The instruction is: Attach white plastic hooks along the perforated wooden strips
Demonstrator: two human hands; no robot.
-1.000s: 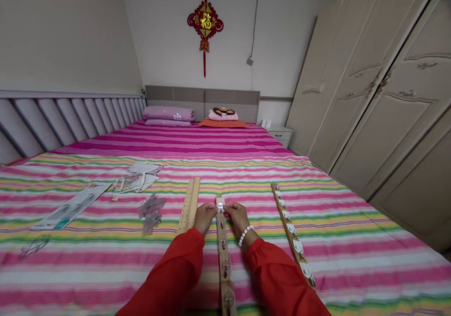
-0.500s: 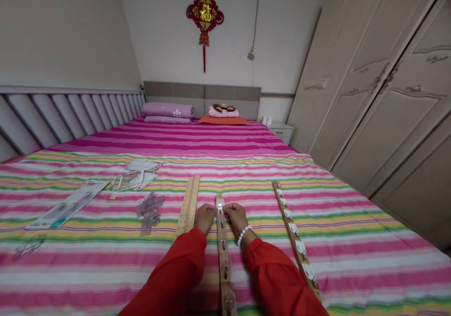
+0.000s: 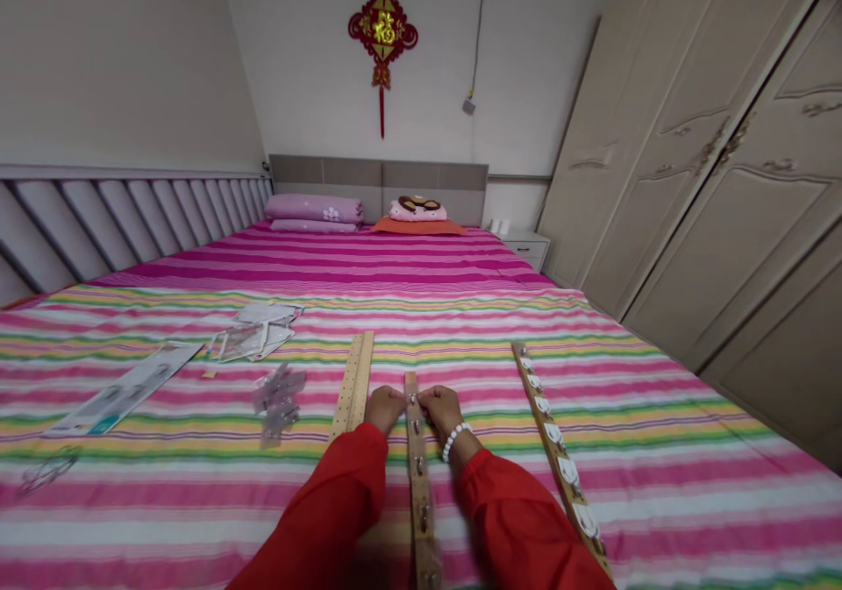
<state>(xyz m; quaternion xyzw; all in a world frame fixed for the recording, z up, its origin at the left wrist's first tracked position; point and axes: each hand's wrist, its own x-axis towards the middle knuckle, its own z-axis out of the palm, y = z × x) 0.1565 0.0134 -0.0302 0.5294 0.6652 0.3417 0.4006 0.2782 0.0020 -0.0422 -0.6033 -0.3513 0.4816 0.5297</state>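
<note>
A narrow wooden strip [image 3: 419,485] lies lengthwise between my forearms, with several clear adhesive hooks in a row along it. At its far end sits one more clear adhesive hook [image 3: 412,398]. My left hand [image 3: 384,409] pinches the left edge of that hook, thumb and fingertips together. From the right, my right hand [image 3: 442,409], with a white bead bracelet at the wrist, pinches the opposite edge. To the left of my left hand lie pale wooden strips with holes [image 3: 353,384], side by side. The fingertips partly cover the hook's clear plate.
Another wooden strip [image 3: 551,446] with white cables looped on its hooks lies at right. At left are a pile of clear hooks [image 3: 280,400], flat packets [image 3: 256,331], a long package [image 3: 132,388] and thin wire loops [image 3: 49,470], all on the striped bedsheet [image 3: 197,520].
The view has shifted slightly, so things sit a little lower. Both hands stay at the far hook, whose bright glint has faded as its clear plate now shows against the strip.
</note>
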